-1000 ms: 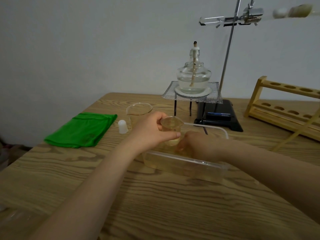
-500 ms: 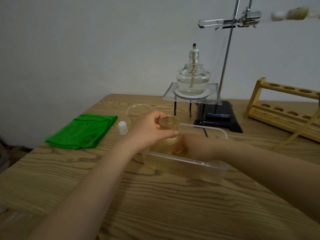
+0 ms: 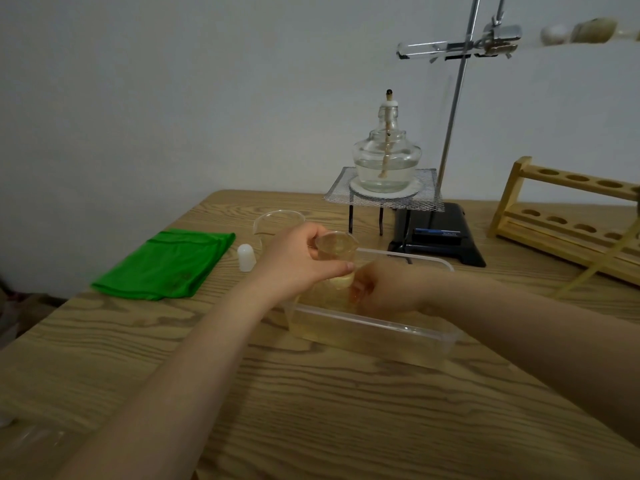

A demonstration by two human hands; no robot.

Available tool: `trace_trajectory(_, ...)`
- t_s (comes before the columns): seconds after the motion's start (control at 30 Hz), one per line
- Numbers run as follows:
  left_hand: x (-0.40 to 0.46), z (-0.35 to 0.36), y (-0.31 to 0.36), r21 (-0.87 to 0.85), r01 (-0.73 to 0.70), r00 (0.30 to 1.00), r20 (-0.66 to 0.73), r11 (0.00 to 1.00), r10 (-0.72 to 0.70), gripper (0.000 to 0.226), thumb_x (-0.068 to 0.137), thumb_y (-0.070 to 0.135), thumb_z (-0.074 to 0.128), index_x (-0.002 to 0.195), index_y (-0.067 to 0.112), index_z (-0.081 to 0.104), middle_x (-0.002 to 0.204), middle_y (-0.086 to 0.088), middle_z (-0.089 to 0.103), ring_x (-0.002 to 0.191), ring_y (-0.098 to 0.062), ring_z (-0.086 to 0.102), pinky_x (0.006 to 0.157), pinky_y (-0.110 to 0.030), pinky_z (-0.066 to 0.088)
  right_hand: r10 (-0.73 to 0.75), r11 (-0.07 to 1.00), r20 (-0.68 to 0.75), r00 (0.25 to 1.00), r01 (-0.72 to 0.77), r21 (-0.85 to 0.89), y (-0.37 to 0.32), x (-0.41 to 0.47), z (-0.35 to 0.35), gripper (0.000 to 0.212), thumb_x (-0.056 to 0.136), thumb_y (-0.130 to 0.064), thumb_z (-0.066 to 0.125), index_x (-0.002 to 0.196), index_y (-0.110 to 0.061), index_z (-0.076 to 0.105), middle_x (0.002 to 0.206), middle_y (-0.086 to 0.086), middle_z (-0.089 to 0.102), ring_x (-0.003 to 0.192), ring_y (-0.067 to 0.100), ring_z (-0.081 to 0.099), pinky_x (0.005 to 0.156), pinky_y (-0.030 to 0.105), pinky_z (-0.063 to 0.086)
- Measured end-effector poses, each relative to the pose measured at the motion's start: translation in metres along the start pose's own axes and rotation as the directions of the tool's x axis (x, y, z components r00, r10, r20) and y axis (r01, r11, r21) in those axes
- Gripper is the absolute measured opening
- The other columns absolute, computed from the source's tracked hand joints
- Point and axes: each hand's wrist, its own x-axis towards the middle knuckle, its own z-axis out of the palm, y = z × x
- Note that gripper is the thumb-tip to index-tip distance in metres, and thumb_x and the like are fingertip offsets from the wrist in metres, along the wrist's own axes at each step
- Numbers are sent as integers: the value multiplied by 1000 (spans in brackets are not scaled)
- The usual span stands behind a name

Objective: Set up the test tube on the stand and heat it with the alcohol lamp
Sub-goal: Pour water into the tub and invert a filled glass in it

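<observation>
- green cloth [image 3: 166, 263] lying flat far left, small white cap [image 3: 246, 258] just beside it
- left hand [image 3: 298, 263] wrapped round a small beaker [image 3: 336, 251] over the clear tub [image 3: 374, 332]
- right hand [image 3: 384, 289] reaches into the tub, can't tell its grip
- alcohol lamp [image 3: 387, 157] on mesh, unlit
- test tube [image 3: 420, 50] clamped sideways high on the stand [image 3: 453, 109]

Hands: I counted two, the left hand [image 3: 298, 261] and the right hand [image 3: 384, 289].
Small beakers: I saw one small beaker [image 3: 336, 252].
Larger beakers: I made out one larger beaker [image 3: 273, 223].
Clear tubs: one clear tub [image 3: 374, 332].
Alcohol lamps: one alcohol lamp [image 3: 386, 157].
Mesh tripods: one mesh tripod [image 3: 426, 195].
Stands: one stand [image 3: 453, 112].
Test tubes: one test tube [image 3: 415, 49].
Wooden racks: one wooden rack [image 3: 568, 216].
Green cloths: one green cloth [image 3: 166, 263].
White caps: one white cap [image 3: 246, 257].
Counters: one counter [image 3: 311, 410].
</observation>
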Motion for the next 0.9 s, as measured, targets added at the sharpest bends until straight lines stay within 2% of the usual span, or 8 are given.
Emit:
trace_trajectory(0.1, 1, 0, -2, -3, 9, 1000, -8, 1000, -9, 37, 65, 36, 82, 94, 28, 60, 74, 17, 62, 68, 9, 59, 58, -9, 39, 30, 980, 19, 999, -33, 197, 2, -5, -4, 14, 80, -9, 70, 91, -14, 63, 81, -1, 61, 72, 12, 59, 64, 22, 51)
trace_trajectory(0.17, 2, 1, -2, -5, 12, 1000, -17, 1000, -12, 38, 64, 38, 82, 94, 28, 60, 84, 15, 66, 79, 0, 62, 64, -16, 42, 54, 962, 40, 998, -62, 267, 2, -9, -7, 15, 80, -4, 70, 93, -9, 64, 82, 5, 64, 66, 13, 59, 63, 23, 52)
trace_trajectory(0.3, 1, 2, -1, 11, 10, 1000, -27, 1000, -10, 39, 64, 39, 82, 94, 27, 61, 84, 15, 64, 76, 1, 59, 62, -15, 39, 69, 937, -20, 997, -58, 345, 7, -16, -17, 22, 80, 2, 68, 101, -4, 66, 82, 14, 70, 60, 14, 64, 64, 28, 56)
trace_trajectory(0.37, 0, 2, -1, 24, 7, 1000, -29, 1000, -6, 38, 64, 40, 82, 94, 28, 60, 81, 16, 62, 72, 5, 56, 59, -13, 36, 79, 918, -46, 996, -54, 394, 11, -19, -22, 21, 82, 3, 66, 101, -5, 66, 79, 14, 71, 56, 11, 66, 57, 23, 57)
trace_trajectory(0.53, 0, 4, -1, 7, 11, 1000, -28, 1000, -11, 41, 63, 40, 82, 96, 29, 60, 85, 18, 62, 76, 4, 57, 61, -15, 38, 133, 804, -33, 991, -89, 588, 22, -29, -32, 15, 89, 5, 56, 98, -3, 65, 83, 21, 72, 63, 19, 70, 56, 24, 59)
trace_trajectory(0.63, 0, 6, -2, -3, 12, 1000, -28, 1000, -12, 41, 62, 39, 83, 94, 34, 57, 89, 18, 63, 82, 3, 59, 65, -14, 41, 133, 783, -42, 990, -79, 618, 23, -33, -37, 16, 90, 5, 55, 99, -3, 66, 82, 20, 72, 65, 19, 71, 54, 23, 58)
trace_trajectory(0.77, -1, 7, -4, 1, 3, 999, -34, 1000, -3, 45, 61, 38, 84, 97, 33, 57, 93, 18, 62, 87, 5, 57, 68, -12, 41, 131, 807, -91, 987, -52, 589, 24, -36, -43, 18, 92, 3, 52, 100, -4, 67, 76, 16, 68, 52, 13, 66, 47, 19, 52)
trace_trajectory(0.9, -2, 9, -5, -2, 9, 1000, -27, 1000, -9, 47, 60, 41, 84, 100, 34, 59, 93, 20, 62, 88, 8, 56, 69, -12, 40, 158, 804, -111, 981, -63, 591, 26, -35, -46, 20, 93, 2, 49, 102, -4, 66, 75, 16, 62, 56, 18, 56, 61, 30, 45)
